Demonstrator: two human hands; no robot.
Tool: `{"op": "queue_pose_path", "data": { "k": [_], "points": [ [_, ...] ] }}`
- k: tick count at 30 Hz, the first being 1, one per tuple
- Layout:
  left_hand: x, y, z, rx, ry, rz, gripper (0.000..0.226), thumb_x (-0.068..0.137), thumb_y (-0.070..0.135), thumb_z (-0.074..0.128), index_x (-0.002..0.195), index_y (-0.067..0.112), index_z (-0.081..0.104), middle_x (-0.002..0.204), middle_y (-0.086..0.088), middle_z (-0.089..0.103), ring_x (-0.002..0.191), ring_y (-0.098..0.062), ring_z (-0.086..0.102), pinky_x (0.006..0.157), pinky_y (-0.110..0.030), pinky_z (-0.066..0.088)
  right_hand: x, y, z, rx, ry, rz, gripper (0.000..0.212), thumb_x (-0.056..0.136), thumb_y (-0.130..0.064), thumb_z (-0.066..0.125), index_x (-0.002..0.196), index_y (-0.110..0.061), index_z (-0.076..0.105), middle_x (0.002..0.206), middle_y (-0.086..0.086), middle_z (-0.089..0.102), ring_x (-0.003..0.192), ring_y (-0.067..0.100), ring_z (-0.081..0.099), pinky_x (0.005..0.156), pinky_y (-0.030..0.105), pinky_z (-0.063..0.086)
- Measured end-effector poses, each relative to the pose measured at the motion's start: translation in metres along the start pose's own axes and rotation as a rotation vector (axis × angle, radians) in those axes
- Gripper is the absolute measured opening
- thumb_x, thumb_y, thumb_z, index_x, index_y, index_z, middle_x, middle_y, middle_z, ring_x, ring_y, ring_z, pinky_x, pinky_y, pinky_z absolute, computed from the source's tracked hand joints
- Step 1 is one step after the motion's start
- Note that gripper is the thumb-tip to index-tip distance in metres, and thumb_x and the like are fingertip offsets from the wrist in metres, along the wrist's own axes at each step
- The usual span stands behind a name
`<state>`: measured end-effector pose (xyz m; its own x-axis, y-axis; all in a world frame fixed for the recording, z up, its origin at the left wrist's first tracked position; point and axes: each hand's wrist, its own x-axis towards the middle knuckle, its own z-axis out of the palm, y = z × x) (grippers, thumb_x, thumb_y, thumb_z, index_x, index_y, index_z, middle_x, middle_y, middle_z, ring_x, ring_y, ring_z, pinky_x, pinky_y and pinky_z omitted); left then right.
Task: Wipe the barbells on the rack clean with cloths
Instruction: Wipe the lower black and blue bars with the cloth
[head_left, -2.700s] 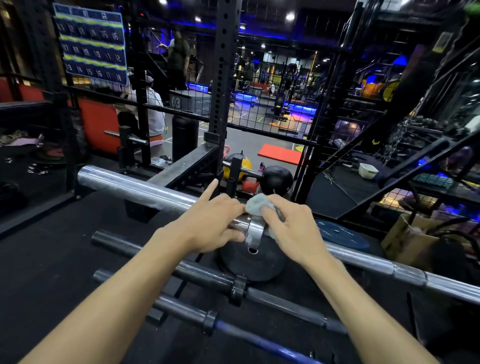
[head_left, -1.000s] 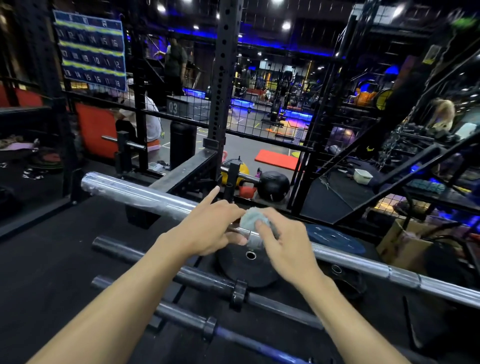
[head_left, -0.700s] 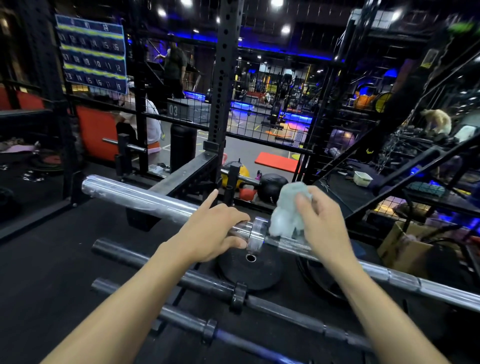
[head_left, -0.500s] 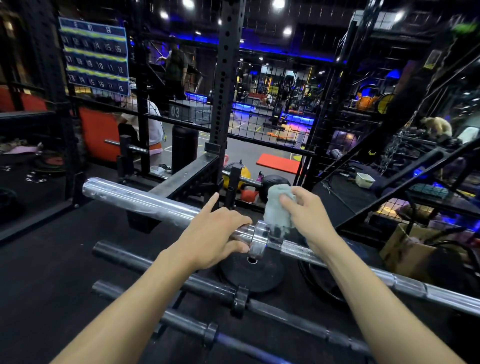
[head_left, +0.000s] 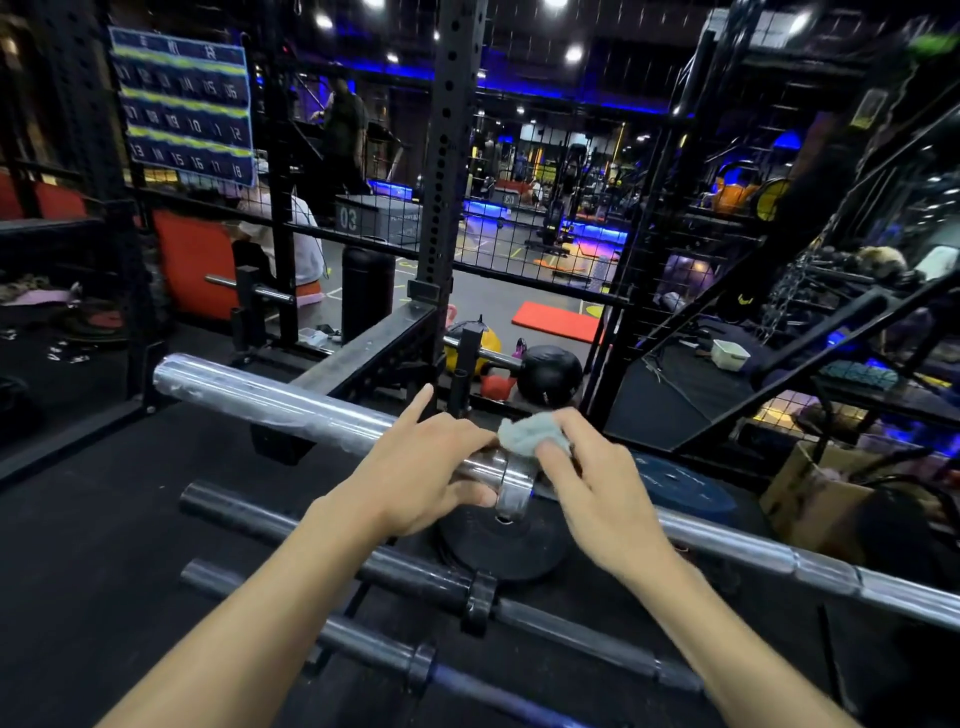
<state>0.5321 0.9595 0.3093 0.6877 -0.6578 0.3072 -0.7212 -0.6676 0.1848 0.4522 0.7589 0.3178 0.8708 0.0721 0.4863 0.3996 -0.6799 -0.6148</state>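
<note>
Apparently right hand presses cloth onto barbell.

Left arm: bare forearm reaching in from the lower left, stretching up and to the right; wrist nearly straight
Left hand: lying palm down over the bar; fingers curling round it; index finger pointing straight up and forward, off the metal
Right arm: bare forearm coming in from the lower right, angling up and to the left
Right hand: lying back up, just beside the left hand; fingers bending and pinching a cloth at the fingertips; thumb hidden from view
</note>
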Motion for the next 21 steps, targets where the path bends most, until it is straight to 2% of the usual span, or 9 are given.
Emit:
{"op": "queue_pose_path", "data": {
  "k": [3,5,7,9,12,14,16,18,21],
  "points": [
    [0.000,0.001,0.002,0.008,-0.001,-0.013,0.059,0.092,0.058,0.062,0.145,0.035,0.048,0.130,0.017,0.059,0.127,-0.006,0.048,0.126,-0.040,-0.011,-0.028,-0.014,-0.011,0.100,-0.077,-0.081,0.020,0.102,-0.030,0.048,0.110,-0.039,0.064,0.082,0.001,0.070,0.067,0.023,0.061,0.064,0.041,0.048],
    [0.000,0.004,0.001,0.034,-0.006,-0.017,0.062,0.093,0.058,0.060,0.148,0.033,0.046,0.138,0.014,0.058,0.132,-0.007,0.046,0.126,-0.040,-0.011,-0.010,-0.012,-0.025,0.250,0.058,0.053,0.019,0.097,-0.027,0.051,0.103,-0.033,0.068,0.089,-0.002,0.071,0.074,0.021,0.063,0.069,0.037,0.048],
    [0.001,0.006,-0.002,0.031,-0.003,-0.026,0.063,0.094,0.058,0.060,0.149,0.032,0.045,0.141,0.013,0.056,0.134,-0.006,0.045,0.126,-0.039,-0.011,0.013,-0.012,-0.046,0.435,0.146,0.261,0.017,0.098,-0.023,0.052,0.101,-0.025,0.068,0.090,0.007,0.069,0.069,0.026,0.061,0.062,0.038,0.045],
    [0.000,0.006,-0.003,0.018,-0.010,-0.024,0.063,0.094,0.057,0.060,0.149,0.032,0.045,0.141,0.013,0.056,0.134,-0.006,0.044,0.126,-0.039,-0.012,0.029,-0.011,-0.063,0.514,0.081,0.368,0.019,0.105,-0.014,0.047,0.106,-0.018,0.066,0.090,0.011,0.068,0.067,0.022,0.061,0.055,0.033,0.043],
    [-0.002,0.007,-0.002,0.025,0.001,-0.021,0.062,0.094,0.057,0.059,0.149,0.032,0.045,0.142,0.014,0.056,0.134,-0.006,0.044,0.126,-0.038,-0.013,0.041,-0.012,-0.071,0.582,-0.128,0.413,0.022,0.102,-0.019,0.049,0.099,-0.021,0.070,0.087,0.002,0.070,0.074,0.017,0.065,0.066,0.034,0.047],
    [-0.002,0.006,-0.001,0.020,0.010,-0.024,0.062,0.094,0.057,0.060,0.149,0.032,0.045,0.142,0.014,0.057,0.134,-0.007,0.045,0.126,-0.038,-0.013,0.049,-0.014,-0.068,0.478,-0.276,0.421,0.014,0.093,-0.028,0.060,0.100,-0.026,0.072,0.091,-0.002,0.072,0.078,0.014,0.068,0.070,0.033,0.048],
    [-0.002,0.006,-0.001,0.029,0.010,-0.021,0.062,0.094,0.057,0.060,0.149,0.031,0.046,0.140,0.013,0.058,0.132,-0.008,0.046,0.126,-0.038,-0.012,0.056,-0.011,-0.060,0.270,-0.362,0.416,0.017,0.093,-0.029,0.067,0.110,-0.027,0.068,0.102,-0.001,0.072,0.082,0.015,0.070,0.069,0.031,0.051],
    [-0.001,0.007,-0.001,0.044,0.007,-0.020,0.062,0.095,0.057,0.059,0.149,0.031,0.045,0.141,0.013,0.057,0.132,-0.008,0.046,0.126,-0.038,-0.012,0.062,-0.006,-0.046,-0.020,-0.356,0.323,0.015,0.094,-0.029,0.068,0.108,-0.025,0.064,0.105,-0.003,0.068,0.089,0.016,0.068,0.071,0.031,0.051],
    [-0.003,0.006,-0.001,0.029,0.004,-0.024,0.063,0.095,0.058,0.058,0.150,0.032,0.043,0.142,0.013,0.056,0.134,-0.007,0.045,0.126,-0.038,-0.012,0.066,0.003,-0.026,-0.434,-0.253,0.117,0.006,0.094,-0.025,0.065,0.094,-0.030,0.062,0.102,-0.011,0.060,0.101,0.019,0.060,0.086,0.037,0.049]
  ]
}}
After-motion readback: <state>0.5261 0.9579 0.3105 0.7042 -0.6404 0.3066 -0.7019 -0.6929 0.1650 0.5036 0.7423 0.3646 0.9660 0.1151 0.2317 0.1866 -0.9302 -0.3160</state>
